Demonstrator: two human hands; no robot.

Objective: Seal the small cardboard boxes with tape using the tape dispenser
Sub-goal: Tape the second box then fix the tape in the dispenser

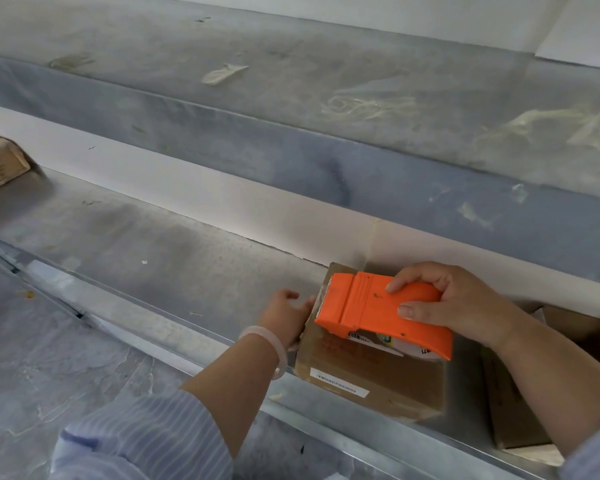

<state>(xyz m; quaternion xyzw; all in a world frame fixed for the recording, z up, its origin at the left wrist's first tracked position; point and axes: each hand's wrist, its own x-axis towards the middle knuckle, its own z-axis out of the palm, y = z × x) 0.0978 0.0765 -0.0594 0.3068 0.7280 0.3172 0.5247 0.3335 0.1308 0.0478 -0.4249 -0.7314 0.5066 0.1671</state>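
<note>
Dispenser (371,306), boxy orange, apparently plastic, sits on cardboard box (371,393).

Right hand (454,303) grips the tape dispenser (378,310) atop the box (371,382); left hand (286,317) holds the box's left edge.

Pale-blue striped sleeves (146,438), translucent white wrist bangle (272,344)
</note>
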